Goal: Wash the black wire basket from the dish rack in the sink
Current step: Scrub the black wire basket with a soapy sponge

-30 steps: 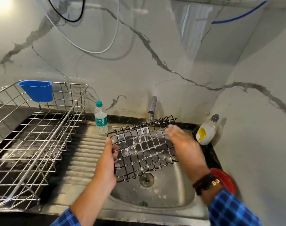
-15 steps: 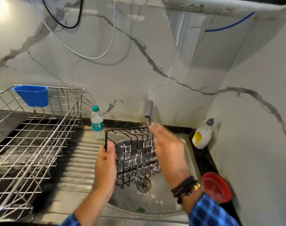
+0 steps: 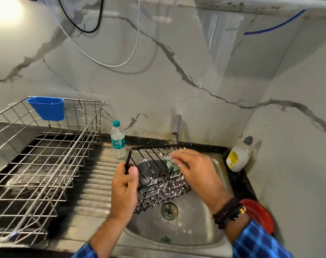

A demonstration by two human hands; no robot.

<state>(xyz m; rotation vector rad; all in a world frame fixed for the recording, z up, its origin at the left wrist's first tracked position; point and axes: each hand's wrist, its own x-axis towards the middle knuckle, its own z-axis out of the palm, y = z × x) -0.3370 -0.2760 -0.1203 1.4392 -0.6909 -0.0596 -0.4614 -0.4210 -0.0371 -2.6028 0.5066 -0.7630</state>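
Black wire basket (image 3: 164, 189) held tilted over sink (image 3: 186, 227), wires soaped. Left hand (image 3: 124, 189) fingers curled round rim corner; right hand (image 3: 193, 170) fingers pinched on green scrubber (image 3: 174, 166), inside basket. Risk judged: soapy rim slipped from one-handed grip, basket dropped.

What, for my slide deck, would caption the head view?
Left hand grips the soapy black wire basket over the sink; right hand holds a green scrubber against it.

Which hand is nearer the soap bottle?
Right. The right hand, with a green scrubber, is just left of the soap bottle; the left hand grips the black wire basket farther left.
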